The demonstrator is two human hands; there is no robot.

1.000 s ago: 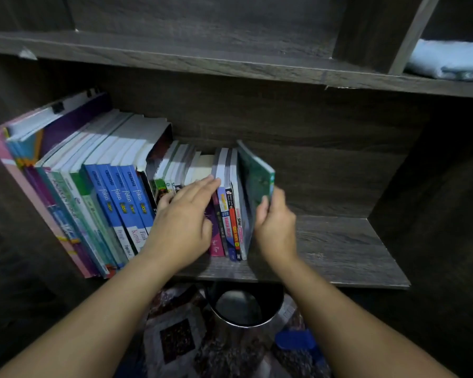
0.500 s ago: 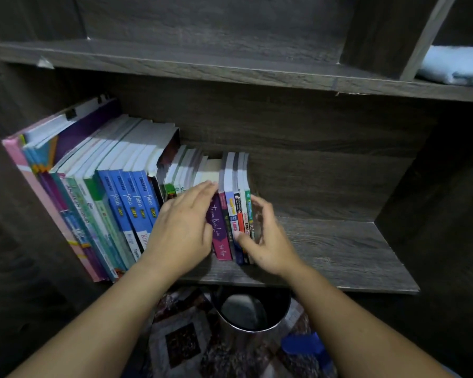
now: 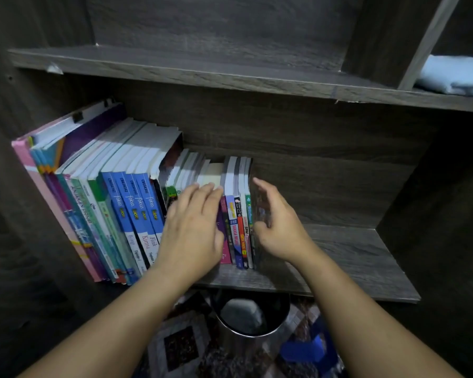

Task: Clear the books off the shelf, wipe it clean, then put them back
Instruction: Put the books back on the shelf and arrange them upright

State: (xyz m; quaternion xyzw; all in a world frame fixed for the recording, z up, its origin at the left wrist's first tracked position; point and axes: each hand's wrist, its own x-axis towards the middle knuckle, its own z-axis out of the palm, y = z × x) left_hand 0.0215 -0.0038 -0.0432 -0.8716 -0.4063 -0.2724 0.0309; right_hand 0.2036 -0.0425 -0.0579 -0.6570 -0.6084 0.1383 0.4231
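A row of books (image 3: 126, 203) stands on the dark wooden shelf (image 3: 347, 257), leaning left against the side wall, tall ones at the left and small ones at the right. My left hand (image 3: 193, 227) lies flat with straight fingers against the spines of the small books in the middle. My right hand (image 3: 277, 225) is open beside the green-spined last book (image 3: 248, 214) at the row's right end, fingers spread and slightly blurred, just off its cover.
The right half of the shelf is bare wood. An upper shelf (image 3: 202, 69) runs above, with a folded light blue cloth (image 3: 456, 75) at its far right. Below the shelf stand a dark round bin (image 3: 250, 315) and a patterned mat (image 3: 180, 347).
The green book, tilted out at the row's end a second ago, now stands flush with the others. My right hand has let go of it and opened beside it; my left hand stayed on the spines.
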